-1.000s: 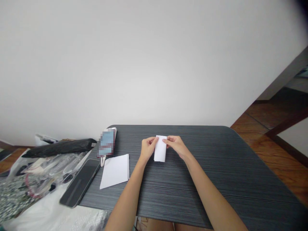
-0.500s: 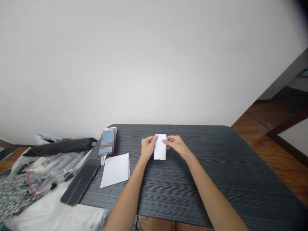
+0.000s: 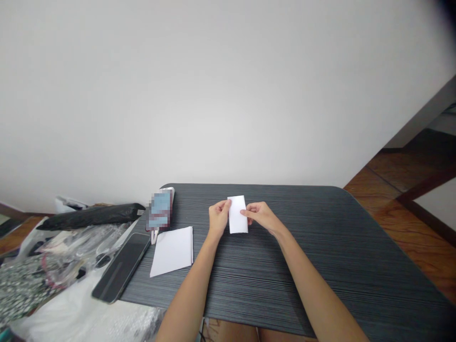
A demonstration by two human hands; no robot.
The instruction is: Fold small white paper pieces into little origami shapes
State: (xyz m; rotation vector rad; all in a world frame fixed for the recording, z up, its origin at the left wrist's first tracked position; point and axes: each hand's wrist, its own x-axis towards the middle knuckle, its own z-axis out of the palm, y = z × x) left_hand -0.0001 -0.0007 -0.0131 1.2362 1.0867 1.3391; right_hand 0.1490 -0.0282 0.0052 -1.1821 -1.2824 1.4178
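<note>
A small folded white paper (image 3: 237, 214) is held just above the dark striped table (image 3: 320, 251), near its far middle. My left hand (image 3: 218, 220) pinches the paper's left edge with thumb and fingers closed. My right hand (image 3: 261, 217) pinches the right edge, fingers curled. The paper stands nearly upright between them, tilted slightly.
A stack of white sheets (image 3: 173, 250) lies left of my hands. A dark phone (image 3: 122, 273) overhangs the table's left edge beside a blurred box (image 3: 160, 214). Off the table to the left lie a black folded umbrella (image 3: 89, 216) and clear plastic bags (image 3: 67, 251). White wall behind; wooden floor at right.
The folded paper has shifted slightly away from me and turned a little, and both hands have moved with it while keeping their pinch.
</note>
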